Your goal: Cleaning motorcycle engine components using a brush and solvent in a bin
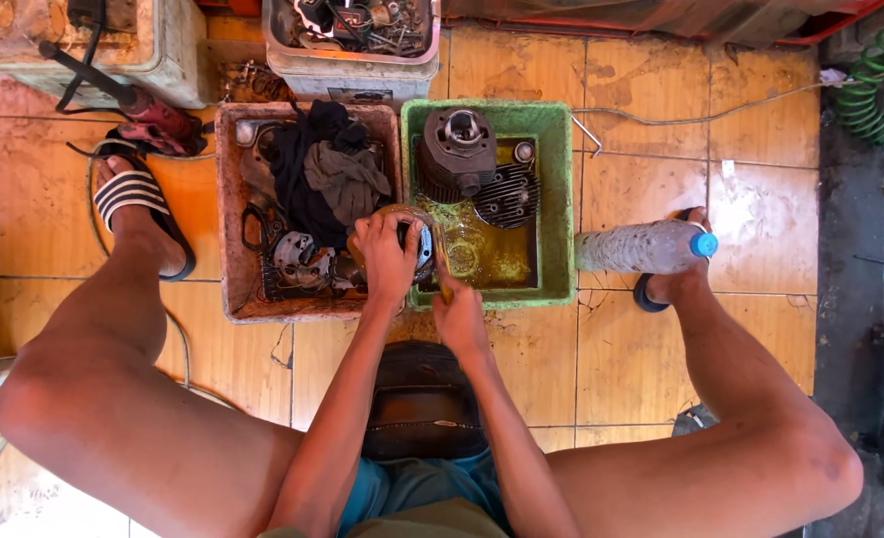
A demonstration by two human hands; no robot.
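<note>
Round metal engine part [417, 244], a cover or hub by the look of it, sits over the near-left corner of the green tub [556, 199], just above the yellowish oily liquid pooled in the bottom. The left hand [387, 261] is wrapped over its top, fingers closed around the rim. The right hand [459, 314] is closed on a thin stick-like handle, perhaps a brush [444, 274], whose tip touches the part's edge.

The part looks stiff and fairly heavy for its size, cast metal, and wet with the fluid, so I judge it slippery; the rim, where the left hand already has it, seems the surest place to hold, with fingers hooked over the edge rather than pressed on the flat face. It would not bend, but a drop could chip the thin edges.

Farther back in the tub lie a finned cylinder [457, 149] and a finned head [506, 194]. A rusty tray [231, 199] holding dark rags [327, 169] stands to the left, and a plastic bottle [641, 247] lies to the right.
</note>
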